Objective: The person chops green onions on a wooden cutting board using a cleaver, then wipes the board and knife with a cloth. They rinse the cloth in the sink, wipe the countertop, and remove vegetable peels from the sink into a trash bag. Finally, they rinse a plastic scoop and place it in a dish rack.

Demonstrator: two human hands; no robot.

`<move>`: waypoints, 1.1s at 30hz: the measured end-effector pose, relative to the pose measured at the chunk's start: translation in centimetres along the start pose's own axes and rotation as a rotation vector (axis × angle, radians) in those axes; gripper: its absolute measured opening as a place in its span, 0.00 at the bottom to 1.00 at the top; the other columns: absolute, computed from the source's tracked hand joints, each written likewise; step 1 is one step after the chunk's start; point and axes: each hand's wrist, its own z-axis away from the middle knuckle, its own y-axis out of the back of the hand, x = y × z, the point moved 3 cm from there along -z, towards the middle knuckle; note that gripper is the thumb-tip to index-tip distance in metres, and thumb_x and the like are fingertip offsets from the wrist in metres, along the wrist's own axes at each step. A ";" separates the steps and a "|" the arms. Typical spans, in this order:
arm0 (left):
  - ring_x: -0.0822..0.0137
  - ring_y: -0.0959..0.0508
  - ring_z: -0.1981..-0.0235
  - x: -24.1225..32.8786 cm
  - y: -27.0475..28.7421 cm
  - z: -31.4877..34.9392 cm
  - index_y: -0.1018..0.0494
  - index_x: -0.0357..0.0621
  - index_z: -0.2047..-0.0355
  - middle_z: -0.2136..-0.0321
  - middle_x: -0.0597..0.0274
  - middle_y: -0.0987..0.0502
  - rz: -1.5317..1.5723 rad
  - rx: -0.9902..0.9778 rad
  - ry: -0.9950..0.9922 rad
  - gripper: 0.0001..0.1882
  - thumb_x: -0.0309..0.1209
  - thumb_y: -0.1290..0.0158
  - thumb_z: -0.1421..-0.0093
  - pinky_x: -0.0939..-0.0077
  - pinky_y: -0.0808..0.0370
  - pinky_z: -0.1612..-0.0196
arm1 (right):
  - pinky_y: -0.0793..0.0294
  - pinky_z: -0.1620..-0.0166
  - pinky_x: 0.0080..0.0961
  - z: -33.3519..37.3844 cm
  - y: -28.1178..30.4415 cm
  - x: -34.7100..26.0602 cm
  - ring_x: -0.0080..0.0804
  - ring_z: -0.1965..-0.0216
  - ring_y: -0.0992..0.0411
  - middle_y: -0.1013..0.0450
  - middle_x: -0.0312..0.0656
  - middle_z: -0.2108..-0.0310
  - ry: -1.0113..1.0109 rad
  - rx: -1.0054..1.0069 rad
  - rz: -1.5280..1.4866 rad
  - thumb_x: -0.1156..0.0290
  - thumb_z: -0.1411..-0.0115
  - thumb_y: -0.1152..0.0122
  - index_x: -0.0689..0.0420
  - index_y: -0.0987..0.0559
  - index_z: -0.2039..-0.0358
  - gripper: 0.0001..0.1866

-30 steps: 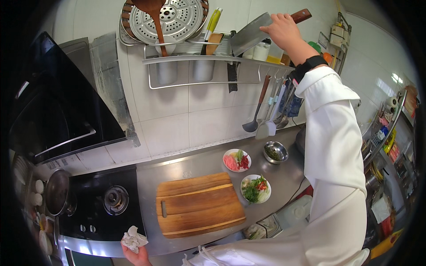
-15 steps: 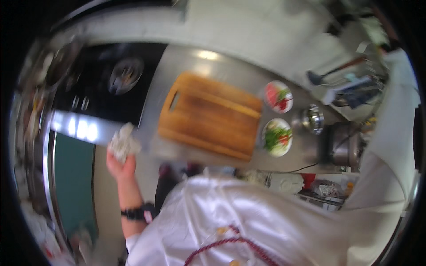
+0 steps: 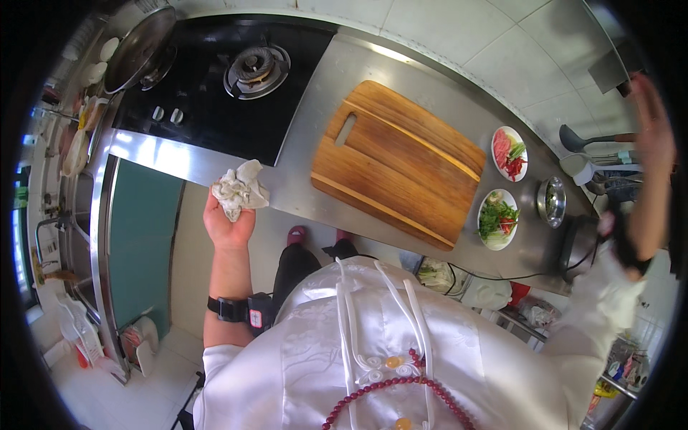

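My left hand (image 3: 231,225) is closed around a crumpled whitish cloth (image 3: 242,189), held by the counter's front edge, left of the wooden cutting board (image 3: 401,168). The board lies flat on the steel counter (image 3: 304,190), a slot cut near its left end. My right hand (image 3: 653,132) is raised at the far right, its fingers smeared by motion. Its fingertips are beside a broad grey metal blade (image 3: 609,70) with a dark end; whether they grip it I cannot tell.
Right of the board are two white plates of cut food (image 3: 509,168) (image 3: 494,240) and a steel bowl (image 3: 550,203). A black gas stove (image 3: 208,122) occupies the left, with a wok (image 3: 143,46) at its far left. A ladle (image 3: 580,140) and other utensils hang at right.
The view has shifted, so the board and plates appear farther right. My right arm and hand now show plainly at the right, raised. My left hand still holds the cloth.
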 end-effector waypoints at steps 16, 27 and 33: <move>0.52 0.29 0.53 14.6 2.6 -11.8 0.32 0.34 0.56 0.54 0.48 0.29 -0.215 -0.315 0.492 0.18 0.33 0.64 0.38 0.54 0.37 0.45 | 0.27 0.62 0.35 16.7 -44.0 -24.2 0.43 0.62 0.26 0.25 0.48 0.66 -0.931 -0.595 -0.011 0.68 0.47 0.47 0.58 0.21 0.69 0.10; 0.53 0.30 0.51 14.6 1.1 -14.7 0.32 0.35 0.54 0.53 0.48 0.30 -0.312 -0.431 0.658 0.17 0.33 0.62 0.38 0.57 0.36 0.44 | 0.26 0.63 0.35 14.1 -29.6 -26.8 0.41 0.64 0.25 0.24 0.47 0.68 -0.929 -0.562 0.063 0.66 0.56 0.43 0.61 0.21 0.69 0.15; 0.55 0.32 0.48 5.5 -2.7 -12.7 0.33 0.37 0.53 0.50 0.50 0.31 -0.221 -0.569 1.025 0.17 0.34 0.58 0.40 0.56 0.40 0.42 | 0.26 0.64 0.35 15.0 -14.3 -24.3 0.42 0.67 0.25 0.24 0.48 0.72 -0.986 -0.523 0.243 0.64 0.57 0.45 0.59 0.20 0.75 0.13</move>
